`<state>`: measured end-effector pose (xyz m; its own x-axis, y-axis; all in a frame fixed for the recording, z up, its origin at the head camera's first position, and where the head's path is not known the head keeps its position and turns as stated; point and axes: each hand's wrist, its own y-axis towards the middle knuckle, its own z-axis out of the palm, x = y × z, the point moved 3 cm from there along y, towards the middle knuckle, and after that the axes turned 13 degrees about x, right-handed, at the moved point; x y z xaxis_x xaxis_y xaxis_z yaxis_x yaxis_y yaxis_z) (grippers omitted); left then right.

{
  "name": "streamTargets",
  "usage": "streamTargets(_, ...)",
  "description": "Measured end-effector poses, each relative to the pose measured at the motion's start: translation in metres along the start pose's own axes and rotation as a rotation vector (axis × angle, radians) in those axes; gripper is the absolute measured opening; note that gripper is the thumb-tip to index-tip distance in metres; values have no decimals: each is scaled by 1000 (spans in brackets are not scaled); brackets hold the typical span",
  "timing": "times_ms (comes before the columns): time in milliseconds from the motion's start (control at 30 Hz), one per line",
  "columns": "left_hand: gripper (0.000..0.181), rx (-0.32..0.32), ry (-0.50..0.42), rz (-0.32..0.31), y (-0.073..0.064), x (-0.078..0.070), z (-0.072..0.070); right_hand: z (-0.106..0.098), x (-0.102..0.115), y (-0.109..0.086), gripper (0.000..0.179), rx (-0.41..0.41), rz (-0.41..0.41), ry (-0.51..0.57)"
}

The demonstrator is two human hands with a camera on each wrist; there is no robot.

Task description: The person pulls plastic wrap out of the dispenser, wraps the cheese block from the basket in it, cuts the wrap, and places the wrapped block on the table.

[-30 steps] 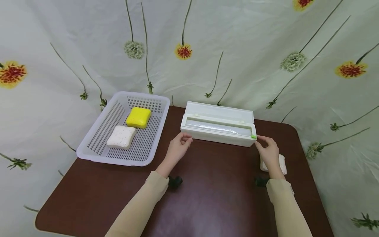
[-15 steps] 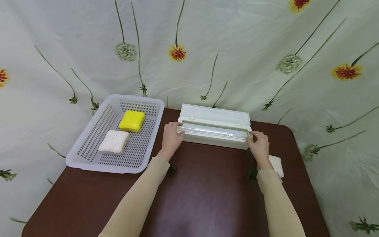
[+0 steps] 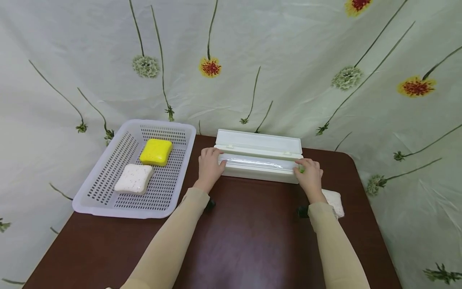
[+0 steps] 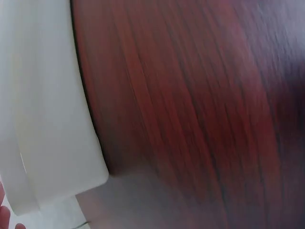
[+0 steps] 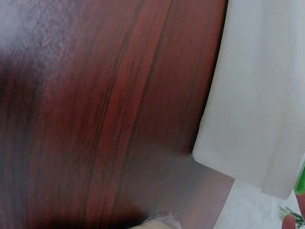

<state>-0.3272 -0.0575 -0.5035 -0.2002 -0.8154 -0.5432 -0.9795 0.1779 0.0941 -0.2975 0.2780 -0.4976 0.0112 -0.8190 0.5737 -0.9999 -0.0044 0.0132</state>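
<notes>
A white cling film box (image 3: 258, 175) stands at the back of the table, its lid (image 3: 258, 140) tipped back. Shiny clear cling film (image 3: 256, 161) stretches along the box's opening. My left hand (image 3: 210, 167) pinches it at the left end, thumb in front. At the right end my right hand (image 3: 310, 179) pinches it the same way, beside a green slider (image 3: 301, 169). Both wrist views show the box's front corner; fingertips (image 4: 5, 217) peek in at the left wrist view's lower left, and a fingertip (image 5: 289, 222) at the right wrist view's lower right.
A lilac-white perforated basket (image 3: 81, 202) at left holds a yellow sponge-like block (image 3: 156, 152) and a white speckled one (image 3: 134, 179). Another white block (image 3: 334, 203) lies behind my right wrist. The dark red-brown table (image 3: 249, 233) meets a flower-printed cloth (image 3: 288, 52) at the back.
Both hands have moved from beside the box onto its ends and now pinch the film. The head view has shifted slightly, so the basket sits lower and farther left.
</notes>
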Motion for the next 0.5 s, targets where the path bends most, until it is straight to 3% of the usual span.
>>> streamTargets(233,17,-34,138,13,4,-3,-2,-3,2,0,20,-77,-21,-91)
streamTargets(500,18,-74,198,-57,9,-4,-1,1,4,2,21,-123,32,58)
